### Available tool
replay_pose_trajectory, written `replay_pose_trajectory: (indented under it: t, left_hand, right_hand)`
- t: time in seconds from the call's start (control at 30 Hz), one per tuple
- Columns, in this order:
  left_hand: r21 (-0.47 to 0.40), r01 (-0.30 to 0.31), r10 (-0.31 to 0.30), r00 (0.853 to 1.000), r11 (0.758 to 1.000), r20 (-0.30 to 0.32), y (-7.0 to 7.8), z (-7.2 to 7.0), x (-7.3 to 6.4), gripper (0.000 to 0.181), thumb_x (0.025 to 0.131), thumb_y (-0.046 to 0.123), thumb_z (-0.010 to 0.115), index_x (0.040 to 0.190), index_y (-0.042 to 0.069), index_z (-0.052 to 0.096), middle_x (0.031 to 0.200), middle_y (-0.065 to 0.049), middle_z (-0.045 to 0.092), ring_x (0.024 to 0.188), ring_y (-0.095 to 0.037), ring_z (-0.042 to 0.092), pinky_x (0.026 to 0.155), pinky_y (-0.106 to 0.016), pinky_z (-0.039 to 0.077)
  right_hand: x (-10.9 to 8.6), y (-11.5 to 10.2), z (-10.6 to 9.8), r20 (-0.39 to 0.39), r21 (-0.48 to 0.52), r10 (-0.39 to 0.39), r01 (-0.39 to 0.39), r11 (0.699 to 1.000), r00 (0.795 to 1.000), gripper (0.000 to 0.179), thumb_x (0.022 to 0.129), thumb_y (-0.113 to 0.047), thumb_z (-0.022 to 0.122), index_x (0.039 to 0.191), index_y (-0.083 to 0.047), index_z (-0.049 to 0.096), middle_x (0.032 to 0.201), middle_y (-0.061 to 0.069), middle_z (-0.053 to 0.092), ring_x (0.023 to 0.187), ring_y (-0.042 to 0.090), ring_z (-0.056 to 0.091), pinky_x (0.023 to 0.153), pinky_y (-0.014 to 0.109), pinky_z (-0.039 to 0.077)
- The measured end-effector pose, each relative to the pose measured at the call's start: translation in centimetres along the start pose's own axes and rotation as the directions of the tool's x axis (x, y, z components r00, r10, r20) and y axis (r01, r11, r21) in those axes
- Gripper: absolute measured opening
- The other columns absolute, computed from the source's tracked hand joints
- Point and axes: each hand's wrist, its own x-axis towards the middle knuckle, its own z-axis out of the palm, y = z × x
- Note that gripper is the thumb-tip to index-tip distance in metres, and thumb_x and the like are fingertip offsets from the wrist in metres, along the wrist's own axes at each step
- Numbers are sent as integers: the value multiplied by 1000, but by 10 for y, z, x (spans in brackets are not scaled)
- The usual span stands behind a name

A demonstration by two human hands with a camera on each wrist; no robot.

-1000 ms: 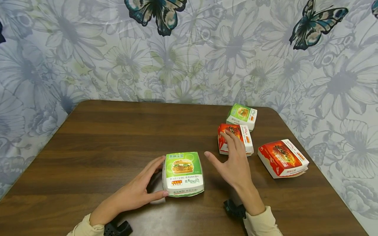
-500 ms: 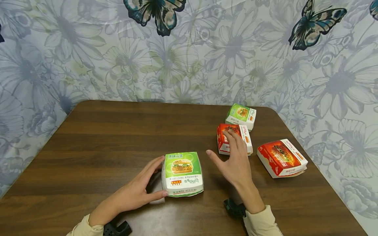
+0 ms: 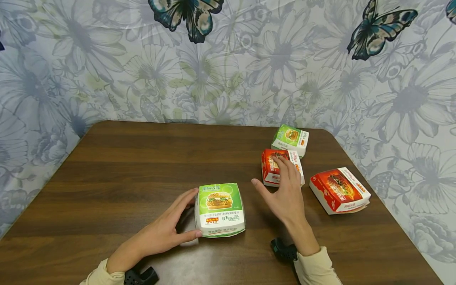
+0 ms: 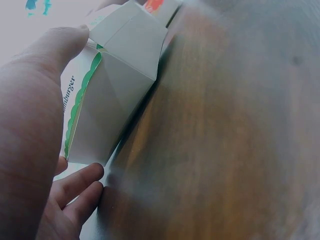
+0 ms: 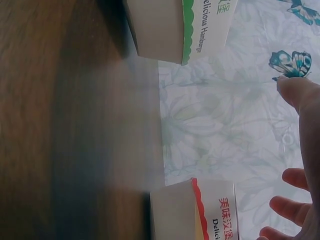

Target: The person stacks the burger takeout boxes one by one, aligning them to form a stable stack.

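A green and white hamburger box (image 3: 219, 210) sits on the brown table at the front middle. My left hand (image 3: 165, 227) is at its left side, thumb at the near corner and fingers by the far corner, not wrapped round it. In the left wrist view the thumb touches the box's (image 4: 117, 95) edge and the fingertips lie close to its side. My right hand (image 3: 285, 196) hovers with fingers spread, nearest to a red hamburger box (image 3: 272, 170) that it partly covers in the head view. It holds nothing; in the right wrist view thumb and fingers are apart.
Behind the near red box stands a second green box (image 3: 291, 139), seemingly touching it or very close. Another red box (image 3: 340, 190) sits by the table's (image 3: 142, 158) right edge, its lower flap sticking out slightly. A patterned cloth or wall (image 3: 249, 79) rises behind the table.
My right hand has shifted slightly to the right, farther from the front green box. My left hand and the boxes stay essentially where they were.
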Motion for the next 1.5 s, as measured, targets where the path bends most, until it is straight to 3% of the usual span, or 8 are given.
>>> replay_pose_trajectory:
  t: [0.27, 0.43, 0.9, 1.5]
  left_hand:
    - [-4, 0, 0, 1000, 1000, 1, 0, 0, 0, 100, 90, 53, 76, 165, 29, 16, 167, 8, 24, 140, -11, 47, 116, -34, 39]
    - [-7, 1, -1, 1000, 1000, 4, 0, 0, 0, 100, 90, 52, 76, 165, 29, 16, 167, 7, 24, 140, -12, 47, 116, -34, 40]
    - [4, 5, -5, 1000, 1000, 1, 0, 0, -1, 100, 89, 54, 76, 165, 30, 16, 168, 6, 24, 142, -12, 46, 116, -36, 40]
    - [10, 13, -13, 1000, 1000, 8, 2, -1, -1, 101, 89, 55, 76, 166, 30, 15, 168, 6, 23, 141, -12, 46, 115, -41, 41]
  right_hand:
    - [1, 5, -1, -33, -1, -5, 5, 1000, 999, 83, 82, -45, 84, 149, -8, 50, 152, 17, 44, 145, 40, 32, 113, 69, 29]
    - [1, 9, -1, -33, -21, 26, -27, 999, 999, 84, 83, -46, 83, 150, -9, 48, 154, 17, 40, 146, 40, 29, 112, 68, 33]
    - [2, 16, 0, -90, -51, 106, -110, 993, 990, 89, 80, -49, 85, 149, -8, 48, 158, 19, 37, 151, 43, 19, 115, 72, 25]
    - [3, 27, 2, -106, -85, 151, -160, 983, 983, 92, 79, -52, 84, 150, -8, 45, 157, 22, 36, 148, 45, 21, 115, 70, 25]
